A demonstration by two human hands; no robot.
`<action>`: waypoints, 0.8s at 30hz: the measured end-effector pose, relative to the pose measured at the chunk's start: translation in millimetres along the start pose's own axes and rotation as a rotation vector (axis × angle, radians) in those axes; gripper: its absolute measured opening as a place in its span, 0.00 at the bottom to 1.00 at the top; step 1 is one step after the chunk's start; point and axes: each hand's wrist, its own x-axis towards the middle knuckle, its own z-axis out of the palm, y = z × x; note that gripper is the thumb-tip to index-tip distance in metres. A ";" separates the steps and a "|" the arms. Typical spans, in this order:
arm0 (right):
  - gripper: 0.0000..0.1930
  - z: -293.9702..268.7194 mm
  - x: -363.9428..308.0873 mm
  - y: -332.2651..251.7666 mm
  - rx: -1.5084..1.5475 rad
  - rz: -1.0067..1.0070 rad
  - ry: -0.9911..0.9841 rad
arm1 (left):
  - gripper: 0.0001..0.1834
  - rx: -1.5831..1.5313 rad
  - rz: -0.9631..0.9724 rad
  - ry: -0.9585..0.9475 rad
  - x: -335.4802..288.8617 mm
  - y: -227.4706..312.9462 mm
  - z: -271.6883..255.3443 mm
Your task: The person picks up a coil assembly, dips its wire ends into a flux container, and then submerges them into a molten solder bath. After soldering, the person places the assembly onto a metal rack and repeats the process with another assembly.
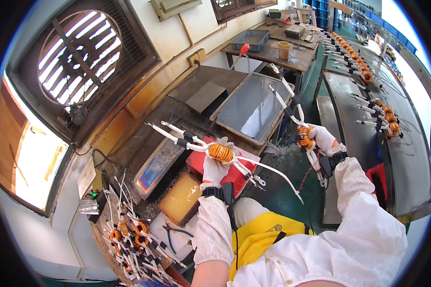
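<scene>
Two gloved hands, each gripping a copper-coloured wound coil with white leads.
The left hand, its fingers partly hidden behind the left coil, is closed about it, above the red container near the right edge of the table. The right hand has its fingers closed on the right side of the right coil, beyond that edge and over the green floor; its leads point up and down. Further coils lie heaped toward the table's near left corner, with pliers beside them.
</scene>
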 end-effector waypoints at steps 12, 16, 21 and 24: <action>0.21 32.1 -8.4 -13.6 -0.832 0.116 0.421 | 0.29 -0.022 -0.004 0.005 0.2 -1.2 -0.3; 0.21 20.4 4.7 -1.7 -1.231 -0.425 0.421 | 0.28 0.012 0.014 0.053 0.9 -4.4 5.9; 0.19 35.0 4.0 -11.6 -1.560 -0.531 0.349 | 0.27 -0.041 -0.013 -0.049 -0.7 -2.9 6.9; 0.18 36.9 4.1 -10.4 -1.645 -0.500 0.324 | 0.26 -0.026 0.004 0.017 -0.8 -4.7 10.4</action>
